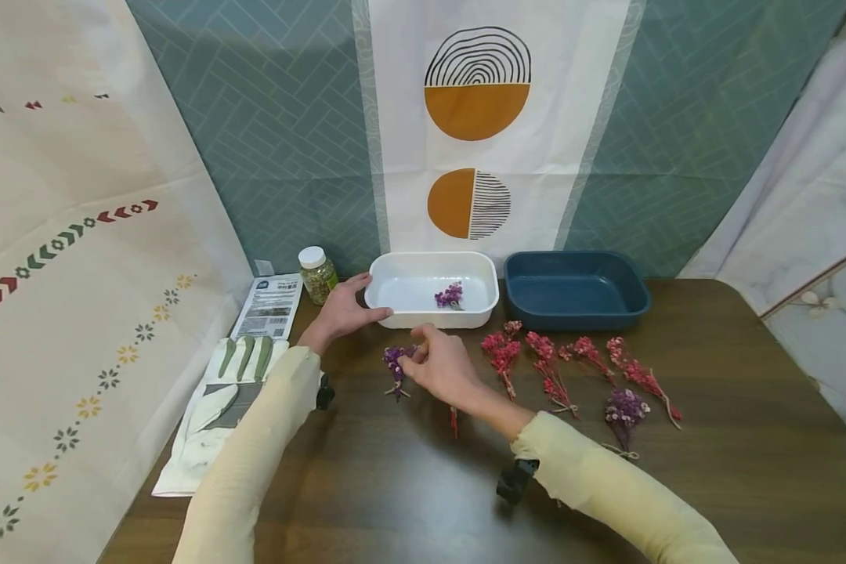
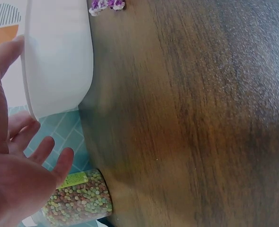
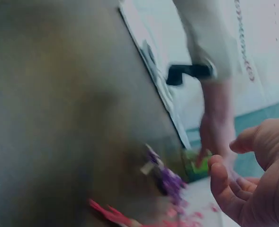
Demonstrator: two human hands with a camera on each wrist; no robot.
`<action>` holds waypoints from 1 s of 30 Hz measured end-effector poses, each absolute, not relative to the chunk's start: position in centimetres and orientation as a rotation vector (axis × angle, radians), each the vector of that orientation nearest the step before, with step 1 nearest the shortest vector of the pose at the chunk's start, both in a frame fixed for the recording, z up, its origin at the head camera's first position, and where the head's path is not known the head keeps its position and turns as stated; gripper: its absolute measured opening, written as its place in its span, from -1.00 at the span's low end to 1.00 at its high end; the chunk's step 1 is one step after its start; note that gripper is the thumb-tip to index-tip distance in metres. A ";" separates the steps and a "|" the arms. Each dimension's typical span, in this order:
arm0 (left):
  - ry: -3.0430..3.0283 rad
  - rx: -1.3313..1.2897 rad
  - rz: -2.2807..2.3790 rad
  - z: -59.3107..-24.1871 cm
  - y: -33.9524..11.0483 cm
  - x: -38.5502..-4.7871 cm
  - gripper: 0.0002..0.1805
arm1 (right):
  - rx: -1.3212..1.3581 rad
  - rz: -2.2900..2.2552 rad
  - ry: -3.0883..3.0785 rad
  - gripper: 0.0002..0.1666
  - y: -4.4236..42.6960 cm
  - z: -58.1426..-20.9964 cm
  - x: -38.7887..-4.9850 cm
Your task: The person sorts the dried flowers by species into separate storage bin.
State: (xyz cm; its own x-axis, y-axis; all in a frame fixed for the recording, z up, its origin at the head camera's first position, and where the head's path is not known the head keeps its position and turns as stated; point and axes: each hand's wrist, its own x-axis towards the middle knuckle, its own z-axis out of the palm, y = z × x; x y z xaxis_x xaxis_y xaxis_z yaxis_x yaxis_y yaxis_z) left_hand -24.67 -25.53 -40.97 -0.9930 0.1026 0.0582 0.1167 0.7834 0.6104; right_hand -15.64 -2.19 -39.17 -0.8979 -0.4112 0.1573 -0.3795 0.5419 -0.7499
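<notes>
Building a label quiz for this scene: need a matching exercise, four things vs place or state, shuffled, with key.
Things:
1. white tray
2. blue tray
3. jar
4. left hand

Place or state:
A. topped with a white lid
B. touching the white tray's left end
C. has a purple sprig inside
D. stands just right of the white tray

Pairs: 1-C, 2-D, 3-A, 4-B
</notes>
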 end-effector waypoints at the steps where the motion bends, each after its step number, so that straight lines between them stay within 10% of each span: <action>1: -2.948 -0.177 -1.015 -40.9 -25.6 -24.7 0.00 | -0.692 -1.307 2.720 -0.43 -2.4 -39.6 -15.1; 30: -2.969 -0.155 -1.029 -40.9 -25.5 -24.8 0.01 | -0.515 -1.064 2.910 -0.23 -6.1 -45.2 -14.2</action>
